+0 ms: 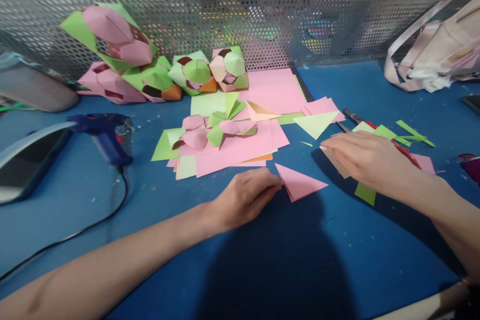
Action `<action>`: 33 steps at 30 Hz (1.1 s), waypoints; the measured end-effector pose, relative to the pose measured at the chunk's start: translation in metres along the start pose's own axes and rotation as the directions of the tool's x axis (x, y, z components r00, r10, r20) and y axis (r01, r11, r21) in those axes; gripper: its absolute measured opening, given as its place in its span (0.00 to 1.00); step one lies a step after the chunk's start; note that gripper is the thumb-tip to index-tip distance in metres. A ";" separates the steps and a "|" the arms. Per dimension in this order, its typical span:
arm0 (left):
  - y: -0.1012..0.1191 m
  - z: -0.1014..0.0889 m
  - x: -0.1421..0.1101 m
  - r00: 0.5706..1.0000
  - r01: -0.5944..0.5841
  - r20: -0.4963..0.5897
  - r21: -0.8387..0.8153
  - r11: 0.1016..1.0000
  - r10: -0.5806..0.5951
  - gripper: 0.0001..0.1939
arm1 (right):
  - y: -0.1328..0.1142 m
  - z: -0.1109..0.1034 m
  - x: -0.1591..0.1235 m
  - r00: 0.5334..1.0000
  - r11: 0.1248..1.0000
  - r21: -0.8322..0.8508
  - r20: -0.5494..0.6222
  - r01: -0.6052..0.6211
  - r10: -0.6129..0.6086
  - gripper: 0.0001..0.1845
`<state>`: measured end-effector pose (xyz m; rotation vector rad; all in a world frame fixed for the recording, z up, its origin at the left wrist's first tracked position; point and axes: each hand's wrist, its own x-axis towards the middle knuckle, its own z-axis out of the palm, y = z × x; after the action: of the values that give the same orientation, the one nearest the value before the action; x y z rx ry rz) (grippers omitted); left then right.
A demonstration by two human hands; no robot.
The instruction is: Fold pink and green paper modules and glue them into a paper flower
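Note:
A pink folded paper triangle point(302, 183) is at the middle front of the blue table. My left hand point(247, 195) is closed, its fingertips pinching the triangle's left edge. To the right, my right hand point(360, 152) hovers over the table with its fingers closed around a peach paper piece point(336, 162), partly hidden under the palm. A green paper piece point(365, 193) lies below that hand. Red-handled scissors point(407, 154) lie partly hidden behind the right hand. Beyond both hands is a pale green triangle point(317, 124).
Stacked coloured paper point(240, 152) bears curled paper pieces point(215, 127). Folded paper balls point(150, 72) stand against the perforated metal screen point(277, 20). At left are a blue glue gun point(108, 137), its cord, a phone point(30, 165) and a bottle point(35, 85); a bag point(438, 45) sits at right.

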<state>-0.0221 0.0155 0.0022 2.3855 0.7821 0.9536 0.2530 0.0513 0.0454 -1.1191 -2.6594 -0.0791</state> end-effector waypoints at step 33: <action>0.029 0.011 0.001 0.773 0.503 0.094 -0.692 0.517 -0.627 0.31 | -0.063 0.035 0.004 0.951 0.661 0.717 0.008 -0.221 0.309 0.12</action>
<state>-0.0040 -0.0073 0.0122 1.2626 0.9723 0.9338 0.1983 0.0146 0.0152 -1.1368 -2.0459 0.8505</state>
